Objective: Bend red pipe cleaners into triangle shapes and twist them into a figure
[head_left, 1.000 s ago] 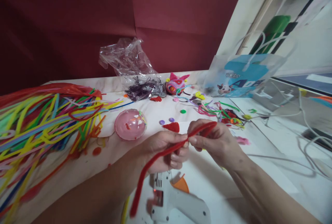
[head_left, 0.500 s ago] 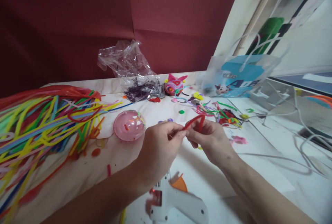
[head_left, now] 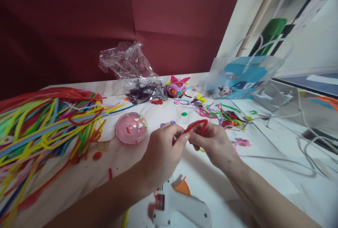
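Held above the desk [head_left: 206,185], near the pink plastic dome [head_left: 131,128]: red pipe cleaner [head_left: 196,125], bent into a small loop. Pinched at one end by the left hand [head_left: 163,150], fingertips closed on it; gripped at the loop by the right hand [head_left: 213,143], fingers curled round it. Judged light, soft-piled, wire-cored, apt to keep a bend. Best gripped by fingertips close beside the bend; cut ends probably sharp. Below the wrists on the desk: white glue gun [head_left: 182,208].
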Action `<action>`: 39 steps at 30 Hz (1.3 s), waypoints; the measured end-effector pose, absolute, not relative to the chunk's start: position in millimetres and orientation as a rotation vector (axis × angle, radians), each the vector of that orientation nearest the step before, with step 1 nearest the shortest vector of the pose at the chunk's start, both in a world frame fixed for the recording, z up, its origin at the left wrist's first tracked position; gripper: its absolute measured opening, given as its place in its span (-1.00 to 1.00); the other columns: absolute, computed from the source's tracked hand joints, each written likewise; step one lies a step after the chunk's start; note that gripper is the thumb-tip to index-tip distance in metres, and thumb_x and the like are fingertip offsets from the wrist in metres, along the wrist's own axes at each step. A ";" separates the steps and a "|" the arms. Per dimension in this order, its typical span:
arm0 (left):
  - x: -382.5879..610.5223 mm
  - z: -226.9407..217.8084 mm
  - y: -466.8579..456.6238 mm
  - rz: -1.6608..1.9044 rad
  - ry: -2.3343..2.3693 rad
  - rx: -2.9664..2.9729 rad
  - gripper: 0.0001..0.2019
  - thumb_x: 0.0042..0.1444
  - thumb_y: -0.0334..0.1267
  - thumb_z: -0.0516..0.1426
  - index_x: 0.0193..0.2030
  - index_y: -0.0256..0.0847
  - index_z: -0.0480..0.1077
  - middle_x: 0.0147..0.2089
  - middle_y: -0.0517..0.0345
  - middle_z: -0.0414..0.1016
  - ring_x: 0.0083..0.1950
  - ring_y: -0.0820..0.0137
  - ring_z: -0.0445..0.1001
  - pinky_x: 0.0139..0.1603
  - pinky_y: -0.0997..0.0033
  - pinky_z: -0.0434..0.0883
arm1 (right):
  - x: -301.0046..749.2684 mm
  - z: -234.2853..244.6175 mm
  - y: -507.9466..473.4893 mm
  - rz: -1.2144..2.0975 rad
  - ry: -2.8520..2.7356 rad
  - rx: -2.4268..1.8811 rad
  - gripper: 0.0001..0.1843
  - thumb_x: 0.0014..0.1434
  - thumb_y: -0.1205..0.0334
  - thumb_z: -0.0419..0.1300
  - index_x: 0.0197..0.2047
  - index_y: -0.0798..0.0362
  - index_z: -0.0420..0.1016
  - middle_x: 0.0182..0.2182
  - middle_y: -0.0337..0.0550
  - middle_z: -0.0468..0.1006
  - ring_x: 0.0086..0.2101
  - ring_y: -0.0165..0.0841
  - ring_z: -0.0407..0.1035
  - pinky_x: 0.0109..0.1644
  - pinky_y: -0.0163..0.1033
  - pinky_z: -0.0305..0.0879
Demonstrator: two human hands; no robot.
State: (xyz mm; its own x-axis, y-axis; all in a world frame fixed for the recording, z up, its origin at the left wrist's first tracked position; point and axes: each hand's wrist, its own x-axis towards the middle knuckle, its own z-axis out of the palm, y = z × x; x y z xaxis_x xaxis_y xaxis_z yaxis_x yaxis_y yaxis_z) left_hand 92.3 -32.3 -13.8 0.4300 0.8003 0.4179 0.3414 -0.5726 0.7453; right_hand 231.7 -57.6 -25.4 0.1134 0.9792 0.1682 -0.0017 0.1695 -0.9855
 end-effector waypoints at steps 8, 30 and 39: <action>85.7 -8.1 -31.1 0.963 0.956 2.157 -0.86 0.03 -0.33 0.07 -0.51 -0.25 0.36 -0.55 0.25 0.36 -0.55 0.57 0.22 -0.55 0.56 0.12 | 231.3 -17.3 -59.9 1.107 -1.215 -1.108 -0.77 -0.20 0.23 0.36 -0.57 0.13 0.38 -0.71 -0.33 0.33 -0.67 -0.52 0.19 -0.62 -0.40 0.16; 89.4 -4.6 -11.8 0.915 0.973 1.526 -0.80 -0.08 -0.25 0.12 -0.63 -0.26 0.29 -0.73 0.35 0.19 -0.69 0.63 0.06 -0.62 0.56 0.10 | 242.0 -18.8 -53.8 1.217 -1.172 -1.035 -0.77 -0.10 0.15 0.32 -0.47 0.11 0.41 -0.61 -0.28 0.42 -0.64 -0.50 0.28 -0.55 -0.35 0.27; 90.9 -6.1 -16.3 1.032 1.064 1.604 -0.85 -0.05 -0.25 0.09 -0.56 -0.25 0.31 -0.73 0.38 0.13 -0.69 0.60 0.06 -0.62 0.56 0.08 | 237.9 -20.7 -56.1 1.099 -1.251 -1.171 -0.73 -0.07 0.12 0.28 -0.60 0.12 0.39 -0.65 -0.28 0.39 -0.65 -0.52 0.23 -0.57 -0.38 0.15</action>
